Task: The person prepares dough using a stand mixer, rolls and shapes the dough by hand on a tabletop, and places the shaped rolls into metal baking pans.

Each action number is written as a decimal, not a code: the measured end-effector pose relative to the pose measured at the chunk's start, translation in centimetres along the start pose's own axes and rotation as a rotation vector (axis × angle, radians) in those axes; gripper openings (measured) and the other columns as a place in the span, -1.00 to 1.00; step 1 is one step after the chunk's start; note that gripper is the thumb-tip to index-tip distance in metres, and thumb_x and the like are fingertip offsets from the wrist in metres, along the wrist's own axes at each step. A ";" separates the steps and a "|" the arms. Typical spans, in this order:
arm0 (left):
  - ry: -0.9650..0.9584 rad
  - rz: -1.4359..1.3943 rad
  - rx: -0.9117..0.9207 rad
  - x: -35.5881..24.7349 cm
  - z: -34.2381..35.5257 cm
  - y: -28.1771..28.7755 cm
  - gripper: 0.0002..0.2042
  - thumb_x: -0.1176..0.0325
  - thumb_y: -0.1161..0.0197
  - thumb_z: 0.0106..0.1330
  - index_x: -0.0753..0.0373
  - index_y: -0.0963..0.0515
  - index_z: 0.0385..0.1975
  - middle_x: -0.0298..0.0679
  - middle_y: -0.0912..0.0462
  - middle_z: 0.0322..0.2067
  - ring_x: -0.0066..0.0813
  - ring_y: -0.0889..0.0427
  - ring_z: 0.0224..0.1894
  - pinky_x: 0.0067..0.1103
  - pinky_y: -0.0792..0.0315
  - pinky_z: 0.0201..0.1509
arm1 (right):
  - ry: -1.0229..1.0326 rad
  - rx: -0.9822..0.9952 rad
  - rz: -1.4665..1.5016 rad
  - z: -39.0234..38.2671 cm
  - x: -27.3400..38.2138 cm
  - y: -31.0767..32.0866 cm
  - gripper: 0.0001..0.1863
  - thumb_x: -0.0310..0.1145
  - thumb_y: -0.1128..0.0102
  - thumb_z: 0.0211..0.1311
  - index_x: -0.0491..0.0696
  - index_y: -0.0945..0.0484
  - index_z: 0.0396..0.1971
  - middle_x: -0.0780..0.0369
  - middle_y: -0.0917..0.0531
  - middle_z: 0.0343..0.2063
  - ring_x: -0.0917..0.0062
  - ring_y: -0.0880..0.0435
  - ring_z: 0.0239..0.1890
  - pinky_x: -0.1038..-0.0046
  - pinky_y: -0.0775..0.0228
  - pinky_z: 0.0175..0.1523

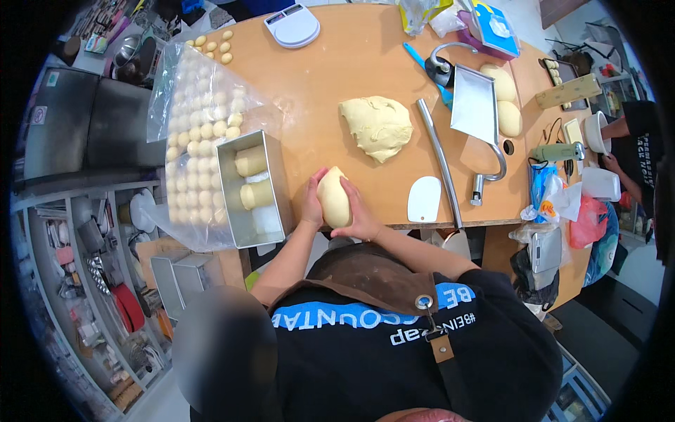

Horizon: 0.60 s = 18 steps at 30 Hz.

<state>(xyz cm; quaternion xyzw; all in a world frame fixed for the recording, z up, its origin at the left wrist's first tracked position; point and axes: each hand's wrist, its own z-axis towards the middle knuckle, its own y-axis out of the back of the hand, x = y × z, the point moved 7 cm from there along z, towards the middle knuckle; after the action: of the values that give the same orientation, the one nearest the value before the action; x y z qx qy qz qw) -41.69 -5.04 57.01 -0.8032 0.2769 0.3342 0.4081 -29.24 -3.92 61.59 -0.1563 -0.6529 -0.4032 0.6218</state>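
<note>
At the near edge of the wooden table, an oblong piece of pale yellow dough is cupped between my two hands. My left hand presses along its left side. Around its right and near side curve the fingers of my right hand. A bigger, rough-surfaced dough mass lies farther off, a little to the right. Just left of my hands stands a long metal loaf pan with two rolls of dough in it. White patches show between them, which I cannot make out.
Left of the pan, many small dough balls lie under clear plastic. A white scraper, a metal tube and a sheeter-like metal device with a crank are on the right. A white scale stands at the back. Another person handles a white bowl.
</note>
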 end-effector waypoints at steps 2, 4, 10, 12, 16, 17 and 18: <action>0.068 0.023 0.018 0.7 0.4 0.1 -0.46 -0.05 0.14 0.40 0.31 -0.33 0.12 -0.15 -0.48 0.01 -0.40 -0.48 0.04 -0.49 -0.35 0.15 | 0.060 0.020 -0.023 -0.2 0.0 -0.2 0.36 0.21 -0.46 -0.32 -0.19 0.23 0.33 -0.09 0.04 0.29 0.04 0.07 0.36 0.11 0.18 0.38; 0.153 0.057 0.043 -0.2 0.2 -1.8 -0.48 -0.04 0.11 0.40 0.26 -0.33 0.13 -0.17 -0.50 0.00 -0.42 -0.49 0.04 -0.51 -0.35 0.15 | 0.111 -0.028 -0.023 1.2 0.0 0.6 0.35 0.20 -0.46 -0.32 -0.19 0.23 0.33 -0.09 0.05 0.30 0.04 0.07 0.36 0.13 0.17 0.39; -0.428 0.961 -0.128 -9.0 -1.1 -6.7 -0.55 0.20 -0.22 0.23 0.33 -0.41 0.05 -0.05 -0.54 -0.08 -0.24 -0.53 -0.06 -0.43 -0.38 0.05 | 0.107 0.038 -0.016 3.7 -0.9 1.7 0.31 0.16 -0.44 -0.28 -0.25 0.20 0.31 -0.12 0.01 0.29 0.03 0.06 0.36 0.17 0.15 0.39; -0.465 1.159 -0.057 -6.9 -1.7 -5.0 -0.55 0.17 -0.19 0.24 0.32 -0.42 0.05 -0.03 -0.53 -0.08 -0.17 -0.51 -0.03 -0.41 -0.36 0.07 | 0.072 0.144 -0.299 2.5 -1.6 1.3 0.30 0.23 -0.37 -0.24 -0.28 0.19 0.30 -0.14 -0.01 0.29 0.02 0.08 0.36 0.17 0.18 0.40; -0.486 1.329 0.179 -5.9 -2.2 -4.9 -0.55 0.10 -0.10 0.28 0.26 -0.44 0.06 -0.03 -0.52 -0.06 -0.07 -0.46 0.03 -0.36 -0.30 0.13 | -0.036 0.203 -0.699 -1.7 0.4 3.4 0.26 0.25 -0.32 -0.19 -0.27 0.18 0.31 -0.13 0.01 0.30 0.01 0.11 0.37 0.15 0.23 0.40; -0.573 1.417 0.227 -6.1 -2.7 -5.6 -0.56 0.11 -0.09 0.29 0.25 -0.43 0.07 -0.04 -0.52 -0.05 -0.07 -0.46 0.04 -0.37 -0.30 0.14 | 0.002 0.058 -0.545 -1.9 0.6 4.2 0.22 0.24 -0.29 -0.14 -0.25 0.16 0.31 -0.11 0.02 0.31 0.01 0.13 0.38 0.14 0.25 0.40; -0.572 1.413 0.224 -6.0 -2.4 -5.6 -0.56 0.11 -0.09 0.29 0.25 -0.43 0.07 -0.04 -0.52 -0.05 -0.07 -0.46 0.04 -0.37 -0.30 0.14 | 0.038 -0.085 -0.389 -2.1 0.7 5.1 0.18 0.23 -0.27 -0.10 -0.23 0.15 0.32 -0.09 0.03 0.32 0.01 0.14 0.38 0.14 0.27 0.41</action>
<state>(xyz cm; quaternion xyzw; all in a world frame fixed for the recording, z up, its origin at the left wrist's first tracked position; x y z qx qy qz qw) -40.66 -3.17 65.24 -0.2718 0.6400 0.6800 0.2324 -24.30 -2.45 63.68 -0.0456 -0.6413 -0.5457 0.5374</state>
